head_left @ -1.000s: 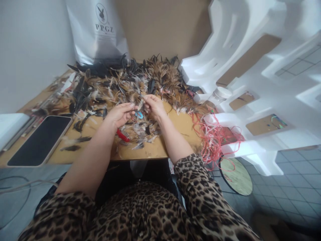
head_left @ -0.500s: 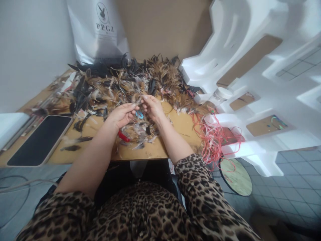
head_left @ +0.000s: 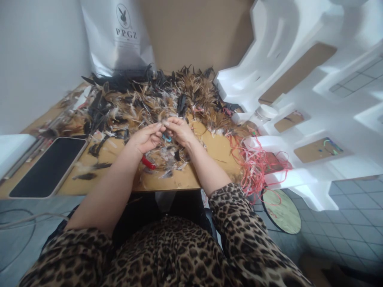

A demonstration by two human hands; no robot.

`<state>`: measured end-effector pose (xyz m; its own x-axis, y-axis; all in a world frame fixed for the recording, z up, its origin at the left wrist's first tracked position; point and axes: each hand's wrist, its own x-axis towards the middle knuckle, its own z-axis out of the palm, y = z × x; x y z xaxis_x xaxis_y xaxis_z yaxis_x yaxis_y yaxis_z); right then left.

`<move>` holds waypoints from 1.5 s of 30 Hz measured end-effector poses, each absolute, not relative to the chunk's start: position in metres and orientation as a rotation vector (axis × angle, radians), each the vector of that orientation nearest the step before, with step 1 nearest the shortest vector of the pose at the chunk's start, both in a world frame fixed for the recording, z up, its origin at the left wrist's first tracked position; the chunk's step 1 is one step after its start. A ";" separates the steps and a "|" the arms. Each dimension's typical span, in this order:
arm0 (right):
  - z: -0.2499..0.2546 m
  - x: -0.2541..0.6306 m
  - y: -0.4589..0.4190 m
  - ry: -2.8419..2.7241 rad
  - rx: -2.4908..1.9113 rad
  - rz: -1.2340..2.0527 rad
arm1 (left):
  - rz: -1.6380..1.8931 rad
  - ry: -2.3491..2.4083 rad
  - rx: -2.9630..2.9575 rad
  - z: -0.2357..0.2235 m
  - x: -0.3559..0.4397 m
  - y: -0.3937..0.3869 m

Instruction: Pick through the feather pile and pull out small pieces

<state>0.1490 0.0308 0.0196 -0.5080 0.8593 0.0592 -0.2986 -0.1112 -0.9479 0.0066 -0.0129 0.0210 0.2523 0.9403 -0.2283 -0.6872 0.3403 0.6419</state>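
Both hands meet over the near middle of a wooden table, their fingertips almost touching. My left hand (head_left: 147,138) is closed in a pinch on a small feather (head_left: 163,119), brownish and blurred against the pile behind. My right hand (head_left: 179,132) pinches at the same spot from the other side; what lies between its fingertips is too small to make out. Just below the fingers shows a blue loop-shaped piece (head_left: 166,137), partly hidden. A red-handled tool (head_left: 148,162) lies under my left wrist, among loose feather scraps (head_left: 170,155).
A wide heap of brown and black feathers (head_left: 194,87) covers the back of the table. A phone (head_left: 49,167) lies at the left. Tangled pink string (head_left: 257,171) hangs at the right edge beside white foam packing (head_left: 287,139) and a white-lidded jar (head_left: 266,112). A silver bag (head_left: 119,52) stands behind.
My right hand has moved slightly left and down, bringing its fingertips close against those of my left hand. The left hand has hardly shifted.
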 end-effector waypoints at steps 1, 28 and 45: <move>0.019 0.149 0.031 -1.322 -0.692 1.716 | 1.169 0.670 0.490 0.020 0.007 -0.012; 0.021 0.151 0.029 -1.471 -0.880 1.483 | 1.338 1.163 1.000 0.015 0.015 -0.013; 0.004 0.155 0.044 -1.782 -1.085 1.095 | 1.625 1.112 0.690 0.019 0.002 -0.007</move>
